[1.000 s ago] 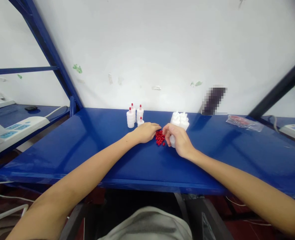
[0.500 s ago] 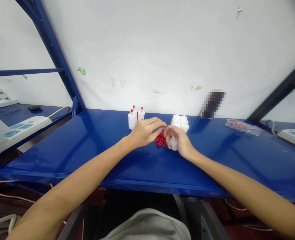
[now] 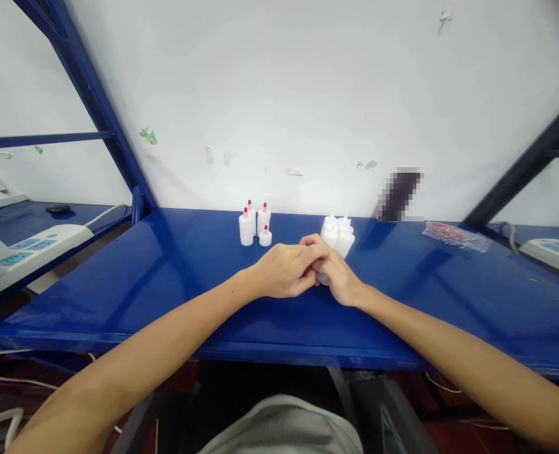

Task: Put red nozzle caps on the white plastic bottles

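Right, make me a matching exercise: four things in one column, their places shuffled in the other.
1. Red-tipped bottles
2. All-white bottles
3. Plastic bag
4. Left hand

A. Lying flat, far right
B. Fingers against the right hand
C. Standing beyond the left hand
D. Standing just beyond the right hand

Pairs: 1-C, 2-D, 3-A, 4-B

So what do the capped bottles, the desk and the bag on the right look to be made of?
Capped bottles: probably plastic, matte, from their milky white walls.
Desk: likely painted metal, glossy, as the blue top shows soft reflections.
Bag: clear, thin plastic film, by its crinkles and glints.
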Demonstrator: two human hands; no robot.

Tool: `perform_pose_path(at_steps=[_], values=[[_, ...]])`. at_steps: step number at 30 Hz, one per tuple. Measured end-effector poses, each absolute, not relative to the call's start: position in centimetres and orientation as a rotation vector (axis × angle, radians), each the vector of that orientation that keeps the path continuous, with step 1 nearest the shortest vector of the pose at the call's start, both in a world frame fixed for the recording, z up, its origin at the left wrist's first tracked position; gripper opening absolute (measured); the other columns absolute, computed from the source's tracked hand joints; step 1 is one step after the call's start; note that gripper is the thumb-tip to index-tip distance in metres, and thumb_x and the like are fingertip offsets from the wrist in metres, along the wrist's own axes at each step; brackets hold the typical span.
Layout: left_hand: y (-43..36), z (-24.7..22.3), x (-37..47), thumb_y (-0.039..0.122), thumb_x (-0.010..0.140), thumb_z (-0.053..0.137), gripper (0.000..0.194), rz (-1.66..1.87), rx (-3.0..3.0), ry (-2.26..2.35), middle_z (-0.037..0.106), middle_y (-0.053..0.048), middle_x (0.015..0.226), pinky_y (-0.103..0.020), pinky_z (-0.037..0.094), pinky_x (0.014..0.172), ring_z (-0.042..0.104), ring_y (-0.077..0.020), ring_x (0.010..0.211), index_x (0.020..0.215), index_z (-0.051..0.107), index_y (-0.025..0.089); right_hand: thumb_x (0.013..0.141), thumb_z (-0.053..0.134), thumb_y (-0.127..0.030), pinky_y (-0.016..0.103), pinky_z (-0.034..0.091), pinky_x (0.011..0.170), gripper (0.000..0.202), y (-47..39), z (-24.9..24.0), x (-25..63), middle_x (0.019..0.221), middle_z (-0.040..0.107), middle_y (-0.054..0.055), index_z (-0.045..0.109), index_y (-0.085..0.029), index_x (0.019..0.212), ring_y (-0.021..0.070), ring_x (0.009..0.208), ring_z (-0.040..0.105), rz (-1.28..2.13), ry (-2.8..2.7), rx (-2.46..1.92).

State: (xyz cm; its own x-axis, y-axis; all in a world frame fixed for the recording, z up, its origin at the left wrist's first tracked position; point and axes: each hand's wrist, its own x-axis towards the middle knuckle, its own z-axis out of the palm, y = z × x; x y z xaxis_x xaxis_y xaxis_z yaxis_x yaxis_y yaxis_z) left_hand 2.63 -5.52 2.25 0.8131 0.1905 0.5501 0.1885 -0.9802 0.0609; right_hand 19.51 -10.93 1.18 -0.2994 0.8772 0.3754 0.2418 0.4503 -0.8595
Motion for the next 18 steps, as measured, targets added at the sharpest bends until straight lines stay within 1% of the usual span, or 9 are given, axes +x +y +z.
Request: perform_pose_path(at_steps=[3,6,9,13,15,18], values=[[-5.43,1.85,2.73,0.021,0.088,0.051,0.033,0.895,3.073,0.279,0.070,-0.004,0.088,-0.027,0.052,0.065,0.068,-0.0184,0.075,0.121,0.051,0.017,0.085,0.041,-0.018,0.026,0.040,0.053,0.027,-11.04,1.22,19.54,0.064,0.049,-0.005,0.048,-0.021,0.111,0.0140,0.054,0.047,0.767,-1.885,-1.021],[-5.26,1.41,2.80,0.021,0.091,0.049,0.037,0.974,3.113,0.202,0.070,-0.005,0.091,-0.029,0.053,0.067,0.070,-0.0201,0.080,0.128,0.048,0.017,0.090,0.040,-0.020,0.026,0.038,0.052,0.025,-11.13,1.34,19.58,0.064,0.048,-0.005,0.049,-0.022,0.114,0.0133,0.054,0.045,0.732,-1.924,-1.038],[-5.28,1.34,2.83,0.020,0.093,0.046,0.037,1.041,3.133,0.148,0.071,-0.006,0.096,-0.029,0.053,0.065,0.070,-0.0204,0.084,0.130,0.046,0.018,0.093,0.037,-0.023,0.025,0.037,0.051,0.023,-11.18,1.47,19.65,0.063,0.047,-0.006,0.049,-0.021,0.113,0.0127,0.052,0.044,0.719,-1.929,-1.008],[-5.42,1.57,2.82,0.020,0.097,0.042,0.037,1.016,3.164,0.109,0.071,-0.007,0.102,-0.029,0.055,0.069,0.070,-0.0197,0.090,0.133,0.044,0.018,0.092,0.037,-0.023,0.025,0.037,0.050,0.020,-11.30,1.52,19.84,0.062,0.046,-0.006,0.049,-0.021,0.108,0.0126,0.051,0.045,0.686,-1.949,-0.990],[-5.41,1.61,2.79,0.020,0.099,0.039,0.036,0.982,3.184,0.069,0.070,-0.008,0.106,-0.029,0.056,0.072,0.069,-0.0192,0.092,0.135,0.042,0.017,0.091,0.038,-0.023,0.025,0.038,0.050,0.021,-11.37,1.46,19.94,0.062,0.047,-0.006,0.047,-0.022,0.109,0.0129,0.051,0.046,0.673,-1.946,-0.989],[-5.36,1.53,2.81,0.021,0.101,0.036,0.035,0.989,3.206,0.036,0.069,-0.008,0.109,-0.030,0.056,0.073,0.068,-0.0192,0.092,0.135,0.042,0.017,0.090,0.039,-0.023,0.026,0.039,0.050,0.023,-11.38,1.26,19.97,0.062,0.048,-0.006,0.045,-0.022,0.112,0.0134,0.051,0.047,0.657,-1.918,-0.990]])
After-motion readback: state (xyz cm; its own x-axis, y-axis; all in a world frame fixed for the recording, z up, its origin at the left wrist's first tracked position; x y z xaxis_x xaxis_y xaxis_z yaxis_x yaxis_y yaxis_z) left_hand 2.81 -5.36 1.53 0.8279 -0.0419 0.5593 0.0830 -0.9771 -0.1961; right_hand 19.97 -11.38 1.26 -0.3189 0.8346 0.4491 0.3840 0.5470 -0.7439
